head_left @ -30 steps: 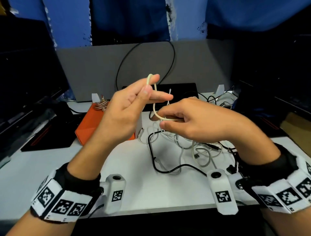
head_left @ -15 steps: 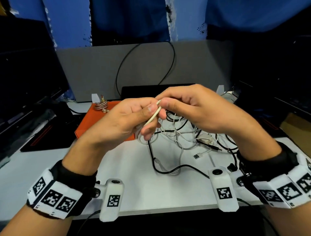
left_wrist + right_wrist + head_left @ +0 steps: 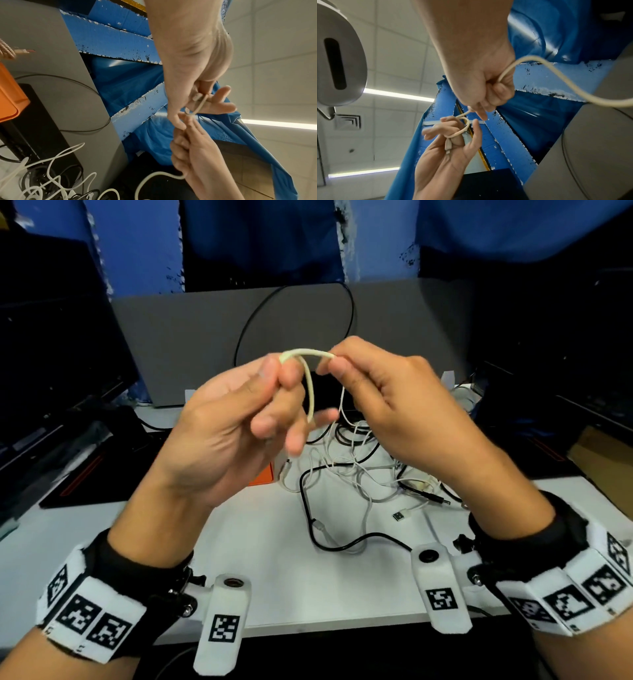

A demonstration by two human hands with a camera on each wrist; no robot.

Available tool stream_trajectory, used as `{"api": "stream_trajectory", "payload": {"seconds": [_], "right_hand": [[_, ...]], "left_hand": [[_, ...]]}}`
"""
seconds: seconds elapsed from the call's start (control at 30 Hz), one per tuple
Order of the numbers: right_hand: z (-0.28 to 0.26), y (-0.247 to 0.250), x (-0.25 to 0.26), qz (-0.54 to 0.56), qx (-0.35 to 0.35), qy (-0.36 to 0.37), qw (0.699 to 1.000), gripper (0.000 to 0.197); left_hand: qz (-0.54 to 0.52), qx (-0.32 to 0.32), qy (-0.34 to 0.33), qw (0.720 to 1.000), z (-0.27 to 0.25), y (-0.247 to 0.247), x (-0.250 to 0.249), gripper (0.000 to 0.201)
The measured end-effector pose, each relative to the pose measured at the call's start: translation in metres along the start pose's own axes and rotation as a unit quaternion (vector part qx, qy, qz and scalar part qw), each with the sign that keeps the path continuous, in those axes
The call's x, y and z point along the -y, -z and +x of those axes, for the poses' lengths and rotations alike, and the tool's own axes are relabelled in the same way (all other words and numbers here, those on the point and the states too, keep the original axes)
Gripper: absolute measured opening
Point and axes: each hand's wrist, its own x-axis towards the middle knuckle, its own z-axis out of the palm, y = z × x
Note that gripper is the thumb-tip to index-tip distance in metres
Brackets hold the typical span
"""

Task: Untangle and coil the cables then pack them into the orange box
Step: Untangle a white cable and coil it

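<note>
Both hands are raised above the table with a cream cable (image 3: 310, 378) between them. My left hand (image 3: 260, 402) pinches the cable's plug end with its thumb, and a loop of cable goes round its fingers (image 3: 458, 129). My right hand (image 3: 342, 364) pinches the same cable just to the right and holds it taut; the cable (image 3: 556, 75) trails down from its fist to the pile. A tangle of white and black cables (image 3: 359, 474) lies on the white table below. Only a corner of the orange box (image 3: 262, 475) shows behind my left hand; more of the orange box (image 3: 8, 94) appears in the left wrist view.
A grey panel (image 3: 191, 337) stands at the back of the table with a black cable loop (image 3: 294, 320) against it. A loose USB plug (image 3: 399, 516) lies near the tangle. Dark equipment flanks the table on both sides. A coiled copper-coloured cable (image 3: 6, 50) sits by the orange box.
Both hands rose from just above the tangle. The right hand brought the cable over the left hand's fingers, and a short arc of it now spans the two hands.
</note>
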Motion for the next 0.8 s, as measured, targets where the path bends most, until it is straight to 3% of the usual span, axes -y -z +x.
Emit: {"api": "stream_trajectory", "payload": {"seconds": [0.17,0.3,0.43,0.53,0.6,0.67,0.8], "right_hand": [[-0.002,-0.006,-0.004,-0.115,0.157,-0.044,0.98,0.032],[-0.009,-0.005,0.008,-0.097,0.268,0.014,0.959,0.035],[-0.009,0.009,0.013,-0.058,0.25,0.062,0.965,0.032],[-0.007,0.017,0.008,0.085,0.137,0.037,0.986,0.019],[-0.004,0.015,0.005,0.144,0.072,0.004,0.987,0.024],[-0.001,0.009,0.003,0.115,0.054,-0.009,0.992,0.023],[0.001,0.001,0.0,0.094,0.084,-0.001,0.992,0.023]], "left_hand": [[-0.039,-0.168,-0.042,0.984,0.01,0.006,0.007,0.029],[0.209,-0.202,-0.066,0.954,0.012,0.013,0.017,0.029],[0.417,-0.131,-0.062,0.897,0.01,0.014,0.022,0.03],[0.48,-0.055,-0.012,0.876,0.008,0.008,0.021,0.035],[0.413,-0.047,0.014,0.91,0.007,0.006,0.02,0.041],[0.297,-0.071,0.022,0.952,0.007,0.009,0.017,0.041],[0.239,-0.029,0.016,0.97,0.007,0.014,0.017,0.041]]}}
